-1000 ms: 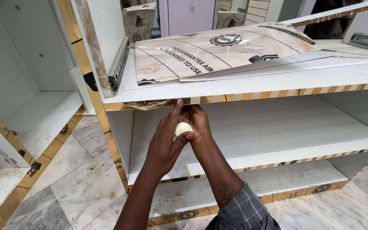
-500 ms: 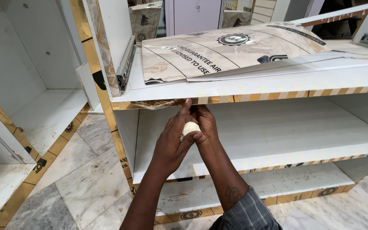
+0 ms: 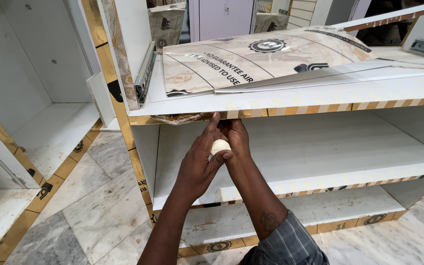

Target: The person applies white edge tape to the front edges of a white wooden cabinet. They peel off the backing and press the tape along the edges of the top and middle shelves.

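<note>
Both my hands meet under the front edge of a white cabinet shelf (image 3: 290,98) with gold striped edge banding. My left hand (image 3: 203,164) and my right hand (image 3: 239,142) together hold a small white wad (image 3: 220,146), which looks like cloth or putty. The fingertips of both hands touch the shelf's gold edge strip (image 3: 231,114). Just left of my hands, a crumpled piece of clear film (image 3: 177,118) peels off that edge. A marble-patterned laminate sheet (image 3: 261,59) with protective film lies on top of the shelf.
A lower white shelf (image 3: 320,157) and a bottom panel (image 3: 280,216) lie beneath. A drawer slide (image 3: 145,71) is fixed to the upright side panel. Another open white cabinet (image 3: 40,113) stands at left. The floor is grey marble tile (image 3: 74,196).
My hands stay together at the shelf edge with the white wad. The view has shifted slightly; my hands sit a little right of where they were.
</note>
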The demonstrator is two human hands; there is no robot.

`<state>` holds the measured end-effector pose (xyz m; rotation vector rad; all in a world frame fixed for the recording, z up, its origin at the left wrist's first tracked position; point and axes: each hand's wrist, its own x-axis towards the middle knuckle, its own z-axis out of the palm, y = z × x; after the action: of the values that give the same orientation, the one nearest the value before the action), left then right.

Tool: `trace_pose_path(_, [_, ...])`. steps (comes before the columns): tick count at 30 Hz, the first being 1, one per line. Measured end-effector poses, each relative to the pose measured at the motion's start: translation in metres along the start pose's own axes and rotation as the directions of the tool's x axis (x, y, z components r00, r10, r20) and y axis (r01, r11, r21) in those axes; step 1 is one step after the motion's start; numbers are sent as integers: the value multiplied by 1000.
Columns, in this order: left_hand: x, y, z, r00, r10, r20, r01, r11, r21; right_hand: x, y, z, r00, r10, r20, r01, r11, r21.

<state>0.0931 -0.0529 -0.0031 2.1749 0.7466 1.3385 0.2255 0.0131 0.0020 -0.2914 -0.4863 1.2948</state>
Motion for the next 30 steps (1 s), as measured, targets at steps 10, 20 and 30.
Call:
trace_pose_path(10, [3,-14,2,999,45,-25,-51,942,-333,-20,-2,-57,965,-145,219,165,984,-75])
trace_pose_path(20, [1,-13,-1,999,-13,-32,-2,900,-435,-60,-33,-77,964,-194,184,265,775,-574])
trace_pose_path(30, [-1,-6,-9,996,56,-72,-78,935,-347,-49,-41,-62,416,-437,797,530,-596,-603])
